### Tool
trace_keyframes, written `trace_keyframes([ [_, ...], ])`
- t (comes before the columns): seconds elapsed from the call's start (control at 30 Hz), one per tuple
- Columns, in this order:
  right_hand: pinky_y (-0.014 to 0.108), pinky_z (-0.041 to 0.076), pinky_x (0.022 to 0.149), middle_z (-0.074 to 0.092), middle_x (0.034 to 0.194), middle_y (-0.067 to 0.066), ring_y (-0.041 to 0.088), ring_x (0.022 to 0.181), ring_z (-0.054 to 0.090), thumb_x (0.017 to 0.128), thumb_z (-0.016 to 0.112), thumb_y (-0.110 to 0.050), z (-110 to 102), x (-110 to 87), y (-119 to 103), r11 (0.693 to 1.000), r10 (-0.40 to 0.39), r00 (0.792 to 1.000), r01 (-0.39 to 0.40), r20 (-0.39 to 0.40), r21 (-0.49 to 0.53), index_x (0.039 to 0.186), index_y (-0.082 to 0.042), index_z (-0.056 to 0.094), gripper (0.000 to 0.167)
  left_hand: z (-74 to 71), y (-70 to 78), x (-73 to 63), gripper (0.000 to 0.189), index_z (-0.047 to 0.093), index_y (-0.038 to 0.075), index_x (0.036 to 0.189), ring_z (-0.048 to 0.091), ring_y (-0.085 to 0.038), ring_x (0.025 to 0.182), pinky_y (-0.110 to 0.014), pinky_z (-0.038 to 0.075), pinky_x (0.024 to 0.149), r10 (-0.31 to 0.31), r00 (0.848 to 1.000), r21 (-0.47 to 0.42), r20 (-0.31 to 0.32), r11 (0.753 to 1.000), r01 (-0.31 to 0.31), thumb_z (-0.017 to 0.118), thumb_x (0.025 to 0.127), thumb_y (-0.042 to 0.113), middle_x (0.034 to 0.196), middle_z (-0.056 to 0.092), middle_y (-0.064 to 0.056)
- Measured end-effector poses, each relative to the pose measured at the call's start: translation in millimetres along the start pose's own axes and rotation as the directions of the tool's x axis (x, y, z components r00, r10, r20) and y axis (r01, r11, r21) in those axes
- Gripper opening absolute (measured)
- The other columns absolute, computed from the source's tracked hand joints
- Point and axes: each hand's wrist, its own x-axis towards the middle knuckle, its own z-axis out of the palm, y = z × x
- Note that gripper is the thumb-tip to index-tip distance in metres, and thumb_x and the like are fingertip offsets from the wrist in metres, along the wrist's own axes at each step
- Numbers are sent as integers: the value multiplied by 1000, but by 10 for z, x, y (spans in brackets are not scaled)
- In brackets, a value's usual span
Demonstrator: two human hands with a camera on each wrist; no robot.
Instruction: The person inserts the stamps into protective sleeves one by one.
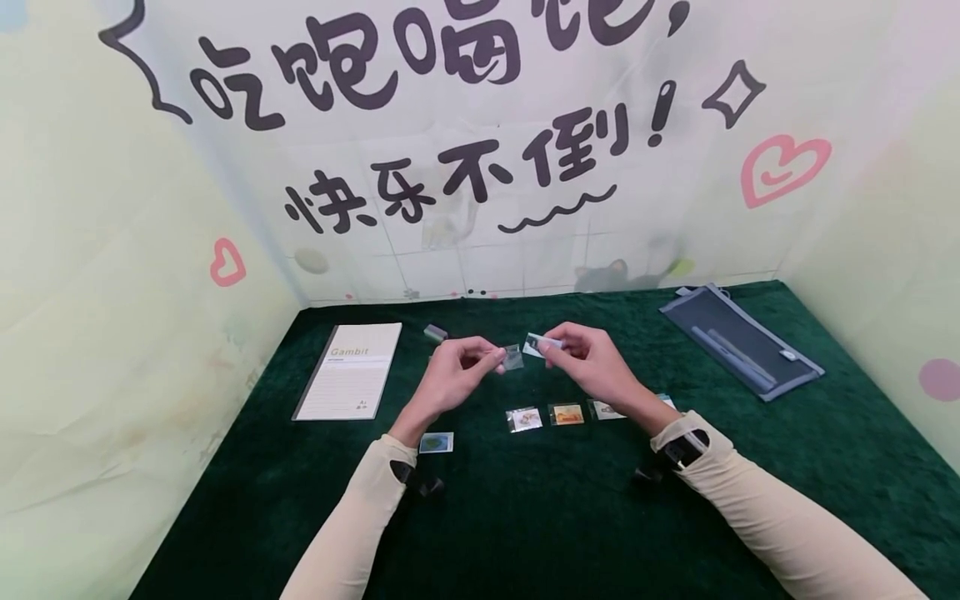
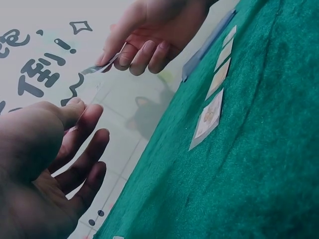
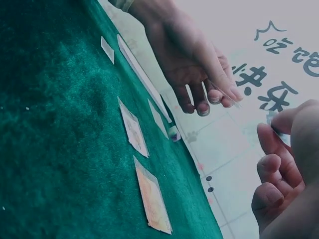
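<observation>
Above the table, my left hand [image 1: 455, 372] pinches a small clear plastic sleeve [image 1: 513, 357] between thumb and index finger, its other fingers loosely bent. Facing it, my right hand [image 1: 594, 360] pinches a small stamp-like card [image 1: 533, 344] by its edge. The card's left end comes close to the sleeve. In the left wrist view the card [image 2: 92, 69] shows edge-on, just above the left fingertips. Nearer me lie a sleeved orange picture card [image 1: 566, 414] and a sleeved pale one [image 1: 524, 419]. By my left wrist is a blue-green card [image 1: 437, 442].
A notebook [image 1: 352, 371] lies at the left on the dark green cloth [image 1: 510, 517]. A small green-and-white block [image 1: 435, 333] sits behind my left hand. At the back right is a blue-grey zip pouch [image 1: 742, 342] with pens inside. My right forearm partly covers more cards [image 1: 604, 410].
</observation>
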Motion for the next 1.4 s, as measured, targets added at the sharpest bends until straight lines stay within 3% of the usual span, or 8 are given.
trace_keyframes([
  [0.3,36,52,81,74,98,18,52,90,64,108,68,-39,2,-13,-32,999,19,999,-21,36,41,114,-14,73,26,18,-12,1,35,80,22,112,67,-26,90,-42,52,84,5,1000,7,-1,1000,-5,66,106,54,96,81,8],
  [0.53,37,52,78,74,93,12,52,86,63,108,68,-39,30,-22,-16,1000,15,999,-16,33,14,111,-17,73,23,26,-13,-6,27,80,29,107,66,-22,86,-43,53,83,28,1000,21,-8,999,-28,66,106,53,95,80,8],
  [0.8,38,51,80,73,92,11,51,86,63,108,68,-38,36,-24,0,1000,25,999,-25,38,15,111,-15,73,24,21,-27,-6,26,80,30,108,67,-21,85,-41,54,82,49,999,22,-2,999,-49,66,106,52,96,79,8],
  [1.4,40,51,84,73,90,12,51,89,62,107,69,-38,61,-36,-15,998,52,997,-53,53,25,110,-12,73,26,20,-30,-8,27,79,30,109,70,-36,91,-39,53,80,62,998,21,1,998,-62,65,107,53,98,80,6],
])
